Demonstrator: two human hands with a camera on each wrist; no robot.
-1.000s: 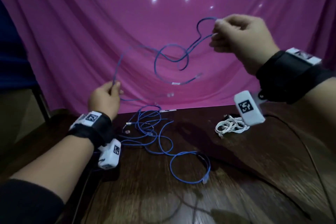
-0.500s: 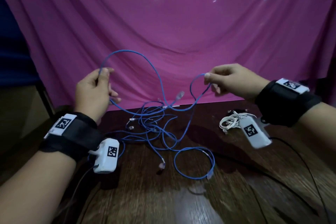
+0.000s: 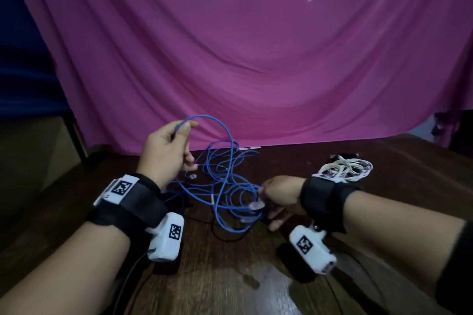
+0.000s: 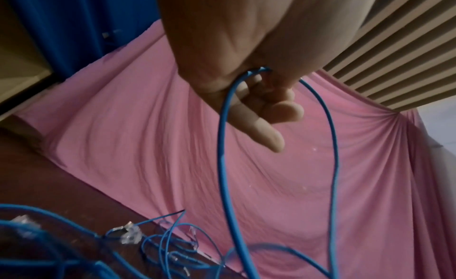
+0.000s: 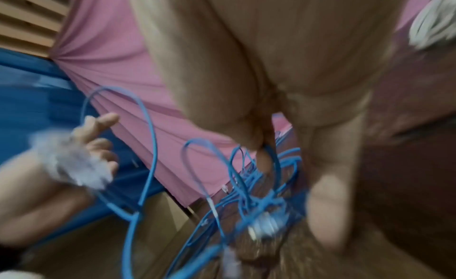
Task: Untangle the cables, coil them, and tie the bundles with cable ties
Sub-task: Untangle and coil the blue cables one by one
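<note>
The surface (image 3: 384, 212) is dark wood, glossy (light reflects on it). The blue cables (image 3: 225, 186) look smooth plastic with clear plugs (image 3: 256, 204). The pink backdrop (image 3: 256, 59) is matt cloth.

two hands (image 3: 166, 153), one white cable bundle (image 3: 345, 169)

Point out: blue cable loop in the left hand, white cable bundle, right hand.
blue cable (image 3: 225, 130), head view, top of the raised loop.
left hand (image 3: 163, 153), head view, back of the hand.
white cable bundle (image 3: 355, 167), head view, middle of the coil.
right hand (image 3: 280, 193), head view, back of the hand.
</note>
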